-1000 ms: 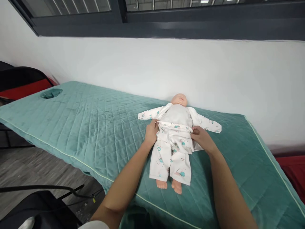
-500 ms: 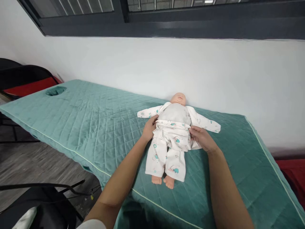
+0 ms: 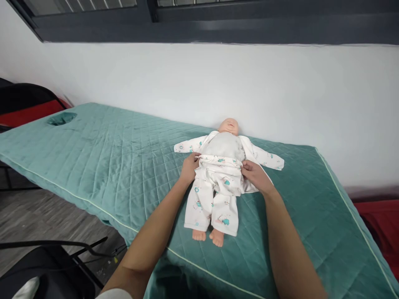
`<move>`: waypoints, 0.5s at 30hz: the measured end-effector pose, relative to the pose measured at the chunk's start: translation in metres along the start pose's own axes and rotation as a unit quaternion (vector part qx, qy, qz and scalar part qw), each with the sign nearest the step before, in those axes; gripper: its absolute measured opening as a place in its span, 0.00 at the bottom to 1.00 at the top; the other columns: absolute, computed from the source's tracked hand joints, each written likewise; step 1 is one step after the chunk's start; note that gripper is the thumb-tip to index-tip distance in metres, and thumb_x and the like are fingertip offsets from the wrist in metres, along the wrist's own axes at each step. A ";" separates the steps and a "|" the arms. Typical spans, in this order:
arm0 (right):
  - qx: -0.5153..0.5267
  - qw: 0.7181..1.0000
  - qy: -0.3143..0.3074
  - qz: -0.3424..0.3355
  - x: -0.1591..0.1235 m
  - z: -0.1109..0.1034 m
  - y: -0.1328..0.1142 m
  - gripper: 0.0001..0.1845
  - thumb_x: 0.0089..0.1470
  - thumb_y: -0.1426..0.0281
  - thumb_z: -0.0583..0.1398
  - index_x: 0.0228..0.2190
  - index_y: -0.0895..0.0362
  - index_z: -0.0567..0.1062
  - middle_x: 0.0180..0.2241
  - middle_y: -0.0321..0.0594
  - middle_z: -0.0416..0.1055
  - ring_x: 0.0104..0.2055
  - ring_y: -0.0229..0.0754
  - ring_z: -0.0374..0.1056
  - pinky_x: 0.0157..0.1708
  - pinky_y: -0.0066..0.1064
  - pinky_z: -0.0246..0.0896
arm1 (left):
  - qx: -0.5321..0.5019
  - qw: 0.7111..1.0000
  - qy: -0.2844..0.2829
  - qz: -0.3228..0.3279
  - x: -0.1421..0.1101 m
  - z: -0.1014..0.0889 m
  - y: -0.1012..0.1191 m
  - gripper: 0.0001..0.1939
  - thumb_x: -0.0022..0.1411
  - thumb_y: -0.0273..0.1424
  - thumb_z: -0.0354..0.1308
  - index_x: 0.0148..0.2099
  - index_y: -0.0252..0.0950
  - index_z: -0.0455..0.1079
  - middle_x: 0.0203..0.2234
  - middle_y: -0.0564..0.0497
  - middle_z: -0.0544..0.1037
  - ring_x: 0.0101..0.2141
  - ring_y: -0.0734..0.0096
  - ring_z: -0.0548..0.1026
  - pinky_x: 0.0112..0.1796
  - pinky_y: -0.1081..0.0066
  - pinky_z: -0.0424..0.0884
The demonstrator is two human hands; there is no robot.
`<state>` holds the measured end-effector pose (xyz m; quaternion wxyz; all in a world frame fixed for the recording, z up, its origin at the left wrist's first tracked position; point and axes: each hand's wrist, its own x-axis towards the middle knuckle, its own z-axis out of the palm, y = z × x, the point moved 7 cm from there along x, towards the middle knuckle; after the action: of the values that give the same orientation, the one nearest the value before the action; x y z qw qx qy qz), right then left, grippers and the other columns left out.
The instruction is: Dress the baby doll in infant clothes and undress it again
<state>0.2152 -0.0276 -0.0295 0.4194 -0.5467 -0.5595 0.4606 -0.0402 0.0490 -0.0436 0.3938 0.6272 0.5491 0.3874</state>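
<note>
A baby doll lies on its back, head toward the wall and bare feet toward me. White printed trousers cover its legs up to the waist. Its white printed jacket is spread apart at the front, sleeves out to both sides, baring the pale grey torso. At the left of the waistband, my left hand pinches the trouser edge. My right hand has its fingers closed on the waistband's right side. Fingertips of both hands are partly hidden by the cloth.
Under the doll is a massage table with a green quilted cover, which has a face hole at its far left. A white wall runs behind it. Black folding chairs stand at the left, and a red object is at the right.
The view has shifted slightly, so everything sits a little further left. My left hand has moved slightly outward with the waistband edge; my right hand stays at the waistband.
</note>
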 end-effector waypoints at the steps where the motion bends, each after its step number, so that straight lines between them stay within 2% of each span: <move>1: 0.009 1.000 -0.003 0.002 0.001 0.000 0.000 0.08 0.47 0.64 0.60 0.28 0.54 0.67 0.21 0.28 0.66 0.23 0.35 0.60 0.27 0.28 0.54 | 0.009 1.000 -0.017 -0.003 0.001 0.001 0.001 0.19 0.58 0.33 0.53 0.48 0.30 0.71 0.33 0.45 0.81 0.33 0.65 0.76 0.33 0.70 0.68; 4: 0.013 1.000 -0.005 0.019 0.005 0.001 0.004 0.07 0.43 0.67 0.60 0.27 0.54 0.67 0.20 0.28 0.66 0.23 0.35 0.60 0.25 0.28 0.54 | 0.047 0.996 -0.071 -0.006 0.007 0.004 0.006 0.15 0.52 0.28 0.54 0.42 0.30 0.72 0.31 0.47 0.80 0.32 0.66 0.75 0.33 0.71 0.66; 8: -0.060 0.995 0.055 0.065 0.010 -0.007 0.016 0.03 0.43 0.70 0.57 0.25 0.53 0.65 0.16 0.28 0.63 0.21 0.36 0.60 0.24 0.29 0.52 | 0.148 0.977 -0.148 0.033 0.017 0.010 0.023 0.05 0.48 0.26 0.55 0.27 0.32 0.71 0.25 0.48 0.78 0.30 0.66 0.72 0.30 0.72 0.63; 11: -0.122 0.985 0.087 0.084 0.011 -0.010 0.018 0.03 0.44 0.70 0.55 0.26 0.53 0.65 0.18 0.29 0.65 0.22 0.38 0.61 0.25 0.30 0.52 | 0.199 0.956 -0.214 0.027 0.025 0.017 0.030 0.06 0.48 0.26 0.53 0.26 0.32 0.71 0.24 0.47 0.78 0.27 0.66 0.72 0.27 0.73 0.62; 15: -0.228 0.963 0.123 0.068 0.009 -0.015 0.007 0.03 0.47 0.69 0.56 0.28 0.53 0.65 0.25 0.34 0.69 0.29 0.41 0.65 0.29 0.31 0.54 | 0.243 0.934 -0.261 0.009 0.033 0.022 0.033 0.03 0.46 0.26 0.56 0.24 0.31 0.71 0.23 0.45 0.78 0.25 0.65 0.73 0.25 0.72 0.61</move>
<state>0.2309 -0.0176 -0.0330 0.3172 -0.7172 -0.5549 0.2777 -0.0041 0.0776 -0.0198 0.3552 0.7876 0.4988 0.0688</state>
